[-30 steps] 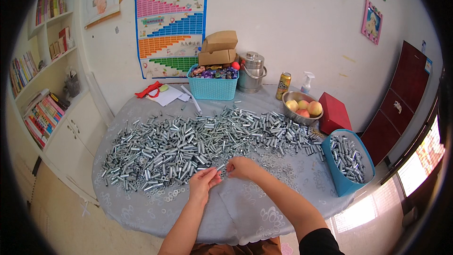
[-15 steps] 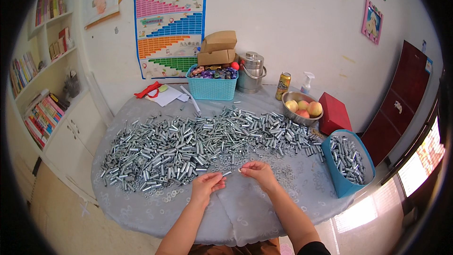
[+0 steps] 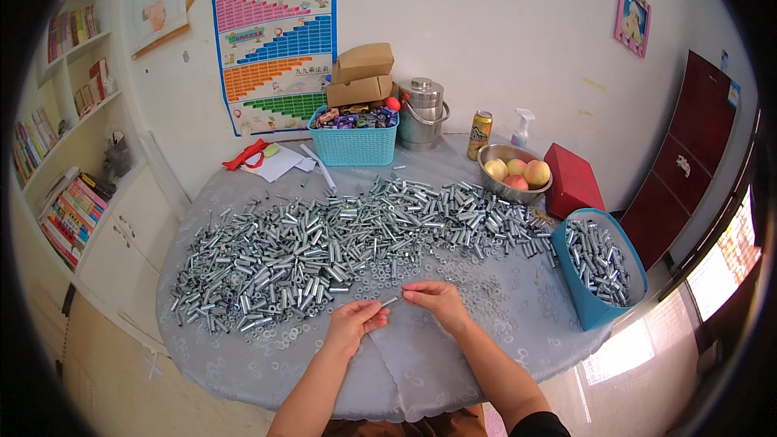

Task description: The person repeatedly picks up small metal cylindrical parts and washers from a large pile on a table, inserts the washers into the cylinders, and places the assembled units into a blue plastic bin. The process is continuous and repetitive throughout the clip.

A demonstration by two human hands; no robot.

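Observation:
Between the thumb and fingers of my left hand point(image 3: 354, 327) is a slim silvery metal bolt point(image 3: 390, 302), pointing up to the right. My right hand point(image 3: 439, 304) is pinched at the bolt's far end, on a small washer mostly hidden by the fingertips. I cannot tell whether the washer is around the bolt or only beside it. Just beyond both hands, flat washers point(image 3: 477, 291) lie scattered over the grey tablecloth. Behind them spreads a wide heap of silvery metal sleeves and bolts point(image 3: 299, 247).
A blue bin point(image 3: 573, 291) of metal sleeves stands at the right edge. Along the back are a turquoise basket point(image 3: 354, 148), a steel pot point(image 3: 422, 125), a can point(image 3: 479, 135), a spray bottle point(image 3: 522, 128), a fruit bowl point(image 3: 518, 192) and a red box point(image 3: 573, 180). Papers point(image 3: 279, 163) lie back left.
My right hand has moved slightly left, bringing the washer to the bolt's end. My left hand keeps its hold on the bolt. The whole view has shifted a little.

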